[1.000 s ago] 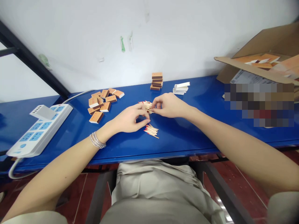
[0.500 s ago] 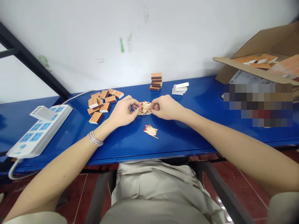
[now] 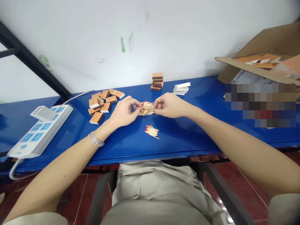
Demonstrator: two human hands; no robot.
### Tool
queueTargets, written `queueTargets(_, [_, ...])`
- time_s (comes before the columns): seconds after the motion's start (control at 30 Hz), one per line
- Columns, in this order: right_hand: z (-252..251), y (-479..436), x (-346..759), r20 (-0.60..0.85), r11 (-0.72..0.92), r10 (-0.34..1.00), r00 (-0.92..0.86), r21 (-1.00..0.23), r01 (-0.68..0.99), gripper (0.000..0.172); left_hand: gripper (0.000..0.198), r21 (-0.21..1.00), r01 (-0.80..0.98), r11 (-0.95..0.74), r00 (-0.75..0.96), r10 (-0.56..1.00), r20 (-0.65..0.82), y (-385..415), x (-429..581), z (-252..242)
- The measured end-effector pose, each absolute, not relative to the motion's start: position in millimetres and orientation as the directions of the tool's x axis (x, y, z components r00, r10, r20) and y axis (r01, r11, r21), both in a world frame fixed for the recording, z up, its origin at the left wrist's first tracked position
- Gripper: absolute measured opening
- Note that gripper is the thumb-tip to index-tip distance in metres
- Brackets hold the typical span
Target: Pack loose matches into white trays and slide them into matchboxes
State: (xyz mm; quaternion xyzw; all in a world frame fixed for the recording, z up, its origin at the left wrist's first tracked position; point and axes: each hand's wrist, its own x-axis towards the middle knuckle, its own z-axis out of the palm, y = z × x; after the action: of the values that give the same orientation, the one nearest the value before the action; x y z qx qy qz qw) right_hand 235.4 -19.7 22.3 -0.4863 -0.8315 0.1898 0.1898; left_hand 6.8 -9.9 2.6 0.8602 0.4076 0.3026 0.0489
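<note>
Your left hand [image 3: 125, 112], pinched narrow, is at the left end of the match heap [image 3: 147, 108], mid-way across the blue table [image 3: 126, 143]; your right hand [image 3: 171, 105], curled close, is at its right end — grip on any match cannot be told. Apparently done: one small bundle [image 3: 152, 132] set apart towards the front edge. Outstanding: that heap, jumbled. Loose matchboxes [image 3: 97, 118], back left; stacked matchboxes [image 3: 157, 82], back edge. White wall [image 3: 164, 40] behind; red floor [image 3: 78, 190] below.

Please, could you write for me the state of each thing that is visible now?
Left hand: fingers curled, at the large pile's left end
Right hand: fingers curled, at its right end
Large match pile: loose, heaped
Small match group: lying flat, roughly aligned
Left matchboxes: scattered, some overlapping
Far matchboxes: stacked unevenly
White pieces: stacked
Cardboard box: open, orange boxes inside
Power strip: power state unclear
</note>
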Motion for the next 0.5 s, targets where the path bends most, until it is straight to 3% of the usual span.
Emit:
queueTargets(0.17, [35.0, -26.4, 240.1, -0.088, 0.435, 0.763, -0.641, -0.663, 0.609, 0.013, 0.014, 0.335, 0.668, -0.664, 0.489, 0.732, 0.475, -10.5, 7.3, 2.3])
queueTargets(0.5, [33.2, -28.4, 237.8, -0.158, 0.409, 0.713, -0.683, -0.698, 0.588, 0.01, 0.012, 0.34, 0.655, -0.675, 0.505, 0.726, 0.468, -11.8, 8.3, 3.1])
